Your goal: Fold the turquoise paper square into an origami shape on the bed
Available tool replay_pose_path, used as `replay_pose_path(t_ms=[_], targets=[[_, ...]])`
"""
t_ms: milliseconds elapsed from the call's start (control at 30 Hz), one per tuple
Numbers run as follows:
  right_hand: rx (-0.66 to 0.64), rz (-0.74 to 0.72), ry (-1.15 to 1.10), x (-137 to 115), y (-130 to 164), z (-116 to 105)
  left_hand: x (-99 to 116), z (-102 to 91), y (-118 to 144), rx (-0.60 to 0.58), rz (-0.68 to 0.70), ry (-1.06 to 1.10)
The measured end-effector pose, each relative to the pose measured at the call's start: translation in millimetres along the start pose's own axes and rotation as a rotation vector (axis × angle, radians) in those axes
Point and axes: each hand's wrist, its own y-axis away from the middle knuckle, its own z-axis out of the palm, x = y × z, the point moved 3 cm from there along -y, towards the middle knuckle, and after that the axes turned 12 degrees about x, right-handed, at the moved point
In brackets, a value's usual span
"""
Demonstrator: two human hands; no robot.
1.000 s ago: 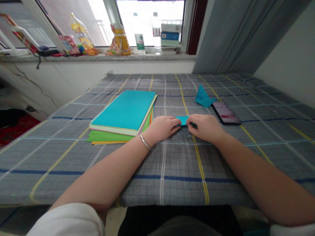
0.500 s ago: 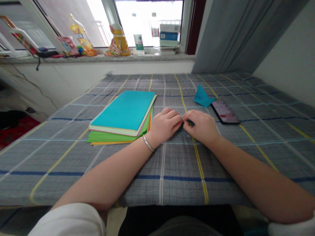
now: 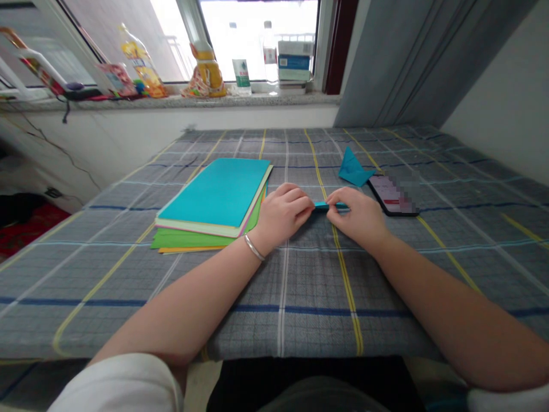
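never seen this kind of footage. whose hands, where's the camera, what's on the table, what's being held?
There is no machine: the single view comes from a camera on a person's head, looking forward and down, so both forearms reach in from below. The left hand, with a bangle on its wrist, and the right hand pinch the two ends of a small folded teal paper low over the plaid cloth covering the table. Left of the hands lies a stack of coloured paper, teal on top. Behind the right hand lie a phone and a finished teal paper fold. Bottles and boxes line the windowsill.
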Motion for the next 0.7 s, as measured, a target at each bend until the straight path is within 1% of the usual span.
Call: replay_pose_path(t_ms=[133,233,400,600,700], targets=[[-0.015,0.056,-0.038,5,-2,-2,-4,-1.9,0,0.005,-0.044,0.02],[-0.011,0.071,-0.035,8,-3,-5,-7,-2.5,0,0.024,-0.069,0.031],[0.003,0.083,-0.076,17,-6,-8,-10,-3.0,1,0.049,-0.068,0.046],[0.026,0.174,-0.212,31,-7,-6,-12,-3.9,1,0.022,-0.107,0.071],[0.033,0.191,-0.26,35,-7,-5,-12,-3.6,1,0.013,-0.126,0.075]])
